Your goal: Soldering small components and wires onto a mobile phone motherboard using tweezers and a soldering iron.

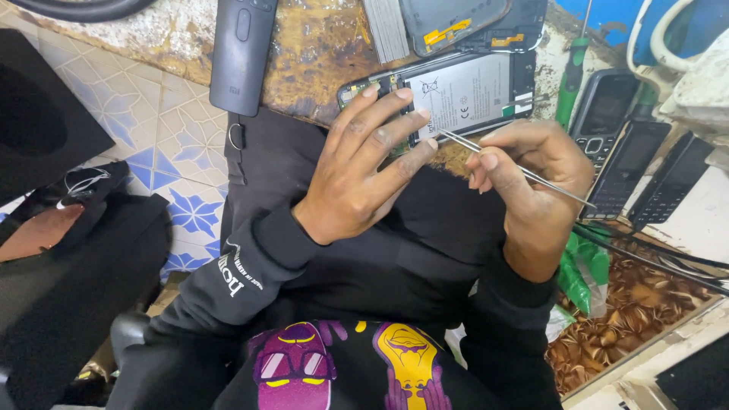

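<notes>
Opened phone [456, 95] lying back-off at the edge of a worn, rust-stained bench [319, 53], battery showing.
Left hand [364, 163] is pressing spread, uncurled fingers on the phone's near edge; right hand [528, 171] is pinching metal tweezers [509, 163], tip just beside the phone. Black remote [241, 53], keypad phones [630, 144], green screwdriver [571, 76] sitting around; patterned floor tiles [175, 129] below.

Both forearms, in black sleeves, reach forward to the near edge of the worktop. The left hand [364, 163] lies palm down with fingers spread and extended. The right hand [531, 178] is curled, thumb and fingertips pinched together.
</notes>
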